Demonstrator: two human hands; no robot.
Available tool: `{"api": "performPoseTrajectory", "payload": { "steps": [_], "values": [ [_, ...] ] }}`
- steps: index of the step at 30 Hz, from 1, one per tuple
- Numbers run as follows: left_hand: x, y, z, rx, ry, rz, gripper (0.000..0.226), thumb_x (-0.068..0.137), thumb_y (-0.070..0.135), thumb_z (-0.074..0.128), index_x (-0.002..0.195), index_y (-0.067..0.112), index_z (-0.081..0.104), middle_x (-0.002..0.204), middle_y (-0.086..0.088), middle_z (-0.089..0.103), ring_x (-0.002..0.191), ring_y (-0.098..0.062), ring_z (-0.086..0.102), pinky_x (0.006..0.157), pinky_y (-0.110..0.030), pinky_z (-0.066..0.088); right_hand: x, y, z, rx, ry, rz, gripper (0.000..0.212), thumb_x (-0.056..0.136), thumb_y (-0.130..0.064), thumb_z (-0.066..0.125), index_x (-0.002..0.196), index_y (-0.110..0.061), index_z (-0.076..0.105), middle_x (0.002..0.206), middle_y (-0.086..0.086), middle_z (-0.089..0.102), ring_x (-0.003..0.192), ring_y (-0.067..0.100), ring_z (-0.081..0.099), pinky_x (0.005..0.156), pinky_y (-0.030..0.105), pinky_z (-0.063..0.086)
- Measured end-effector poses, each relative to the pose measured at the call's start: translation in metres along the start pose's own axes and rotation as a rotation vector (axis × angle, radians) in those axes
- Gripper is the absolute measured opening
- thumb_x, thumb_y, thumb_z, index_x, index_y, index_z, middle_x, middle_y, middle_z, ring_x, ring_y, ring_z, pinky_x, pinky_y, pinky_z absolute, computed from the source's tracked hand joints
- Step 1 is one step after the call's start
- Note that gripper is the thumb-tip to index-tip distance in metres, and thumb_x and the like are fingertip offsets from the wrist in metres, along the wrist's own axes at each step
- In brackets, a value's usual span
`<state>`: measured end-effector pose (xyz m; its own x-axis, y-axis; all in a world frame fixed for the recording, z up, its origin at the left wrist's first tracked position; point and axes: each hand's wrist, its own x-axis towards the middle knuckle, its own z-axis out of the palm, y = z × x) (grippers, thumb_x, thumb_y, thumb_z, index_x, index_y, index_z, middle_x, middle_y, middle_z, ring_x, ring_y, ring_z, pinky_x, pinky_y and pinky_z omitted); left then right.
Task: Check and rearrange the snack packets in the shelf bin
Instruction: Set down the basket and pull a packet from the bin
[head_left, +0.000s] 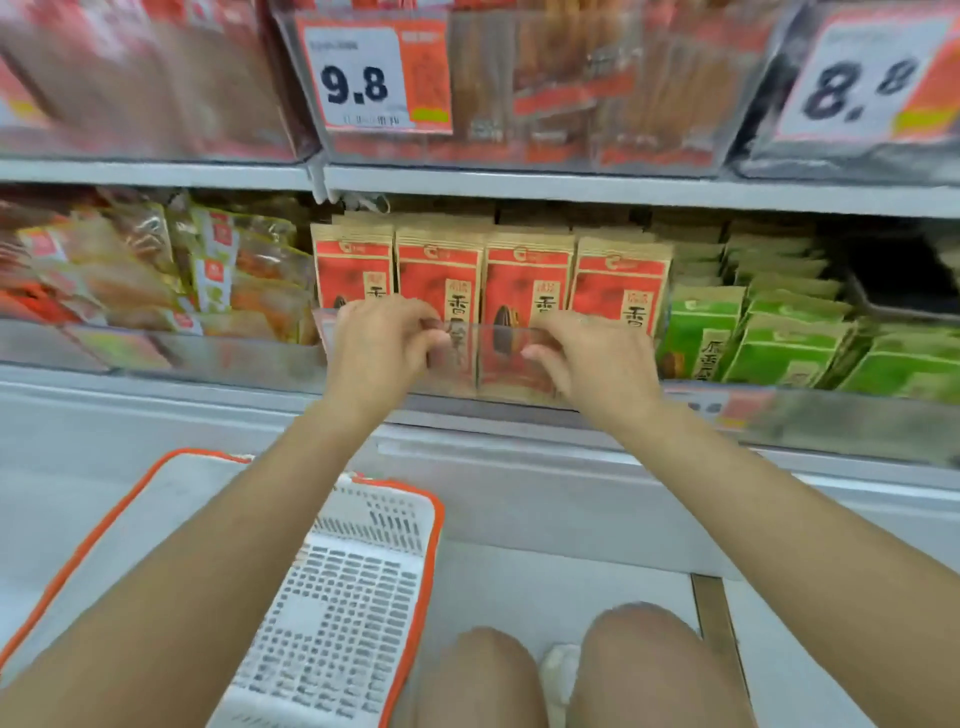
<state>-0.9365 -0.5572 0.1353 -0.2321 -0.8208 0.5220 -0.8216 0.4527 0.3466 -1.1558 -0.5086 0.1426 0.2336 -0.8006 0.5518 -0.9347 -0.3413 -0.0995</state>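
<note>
Several red and tan snack packets (524, 270) stand upright in rows inside a clear plastic shelf bin (488, 358) on the middle shelf. My left hand (379, 348) curls its fingers over the bin's front rim at the left. My right hand (592, 358) hooks its fingers over the same rim at the right. The lower parts of the front packets show through the clear wall between my hands.
Green packets (779, 343) fill the bin to the right, mixed orange packets (156, 275) the bin to the left. Price tags 9.8 (356, 83) and 8.8 (862, 88) hang on the upper shelf. A white and orange basket (358, 597) sits on the floor by my knees.
</note>
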Motion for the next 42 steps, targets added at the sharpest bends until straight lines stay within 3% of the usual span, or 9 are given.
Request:
{"api": "performPoseTrajectory", "payload": {
  "steps": [3, 11, 16, 20, 23, 30, 35, 39, 42],
  "values": [
    [-0.007, 0.013, -0.018, 0.095, -0.089, -0.017, 0.018, 0.085, 0.032, 0.073, 0.092, 0.015, 0.078, 0.09, -0.006, 0.076, 0.092, -0.032, 0.066, 0.082, -0.04, 0.044, -0.006, -0.008, -0.011, -0.009, -0.158, 0.059, 0.03, 0.095, -0.044, 0.05, 0.114, -0.022, 0.059, 0.105, -0.002, 0.07, 0.097, 0.025, 0.066, 0.063, 0.031, 0.038],
    [-0.041, 0.015, -0.027, 0.236, -0.177, -0.074, 0.024, 0.085, 0.042, 0.072, 0.096, 0.022, 0.079, 0.095, -0.001, 0.077, 0.094, -0.026, 0.068, 0.085, -0.036, 0.045, -0.041, -0.03, -0.011, -0.007, -0.213, 0.01, 0.03, 0.099, -0.038, 0.047, 0.115, -0.014, 0.055, 0.107, 0.004, 0.068, 0.097, 0.029, 0.066, 0.065, 0.034, 0.043],
    [-0.059, 0.009, -0.022, 0.124, -0.177, -0.119, 0.017, 0.086, 0.034, 0.073, 0.089, 0.019, 0.079, 0.091, -0.001, 0.076, 0.094, -0.027, 0.065, 0.081, -0.036, 0.045, -0.053, -0.034, 0.003, -0.001, -0.13, -0.045, 0.023, 0.092, -0.034, 0.06, 0.101, -0.014, 0.063, 0.086, 0.003, 0.071, 0.077, 0.027, 0.069, 0.053, 0.03, 0.037],
    [-0.071, -0.003, -0.009, 0.018, -0.119, -0.042, 0.02, 0.083, 0.028, 0.07, 0.074, 0.011, 0.077, 0.077, -0.004, 0.074, 0.081, -0.029, 0.062, 0.074, -0.037, 0.048, -0.062, -0.027, 0.021, 0.05, 0.083, -0.068, 0.017, 0.074, -0.028, 0.081, 0.082, -0.016, 0.07, 0.066, -0.003, 0.07, 0.053, 0.019, 0.066, 0.042, 0.022, 0.041],
    [-0.071, -0.009, -0.005, 0.001, -0.081, 0.019, 0.019, 0.078, 0.028, 0.07, 0.073, 0.011, 0.076, 0.072, -0.002, 0.072, 0.071, -0.026, 0.06, 0.073, -0.029, 0.042, -0.064, -0.018, 0.03, 0.066, 0.172, -0.115, 0.014, 0.077, -0.029, 0.073, 0.083, -0.016, 0.073, 0.068, -0.004, 0.071, 0.053, 0.018, 0.066, 0.043, 0.023, 0.044],
    [-0.075, -0.006, 0.0, 0.039, -0.135, 0.096, 0.019, 0.077, 0.031, 0.071, 0.071, 0.014, 0.076, 0.067, 0.002, 0.071, 0.061, -0.024, 0.057, 0.065, -0.023, 0.035, -0.067, -0.007, 0.03, 0.078, 0.126, -0.136, 0.02, 0.084, -0.034, 0.063, 0.084, -0.017, 0.073, 0.069, -0.005, 0.071, 0.056, 0.017, 0.066, 0.048, 0.025, 0.046],
    [-0.08, 0.002, -0.003, 0.036, -0.18, -0.011, 0.014, 0.085, 0.027, 0.069, 0.077, 0.017, 0.076, 0.074, 0.002, 0.071, 0.073, -0.025, 0.06, 0.069, -0.035, 0.05, -0.067, -0.016, 0.018, 0.05, 0.057, -0.065, 0.017, 0.072, -0.025, 0.083, 0.083, -0.018, 0.072, 0.068, -0.006, 0.069, 0.054, 0.017, 0.065, 0.047, 0.022, 0.045],
    [-0.083, 0.006, -0.009, 0.009, -0.2, -0.002, 0.007, 0.087, 0.01, 0.071, 0.093, 0.01, 0.076, 0.09, -0.007, 0.073, 0.087, -0.032, 0.062, 0.079, -0.036, 0.046, -0.072, -0.019, 0.015, -0.009, 0.018, -0.025, 0.025, 0.068, -0.013, 0.085, 0.089, -0.017, 0.072, 0.071, -0.002, 0.068, 0.059, 0.022, 0.065, 0.047, 0.027, 0.048],
    [-0.083, 0.009, -0.013, -0.001, -0.205, -0.008, 0.011, 0.09, 0.013, 0.069, 0.097, 0.007, 0.075, 0.097, -0.008, 0.071, 0.095, -0.032, 0.061, 0.082, -0.032, 0.042, -0.074, -0.019, 0.013, -0.034, 0.0, -0.036, 0.03, 0.065, -0.008, 0.084, 0.092, -0.014, 0.072, 0.073, 0.001, 0.069, 0.061, 0.024, 0.066, 0.049, 0.029, 0.048]
  ]
}}
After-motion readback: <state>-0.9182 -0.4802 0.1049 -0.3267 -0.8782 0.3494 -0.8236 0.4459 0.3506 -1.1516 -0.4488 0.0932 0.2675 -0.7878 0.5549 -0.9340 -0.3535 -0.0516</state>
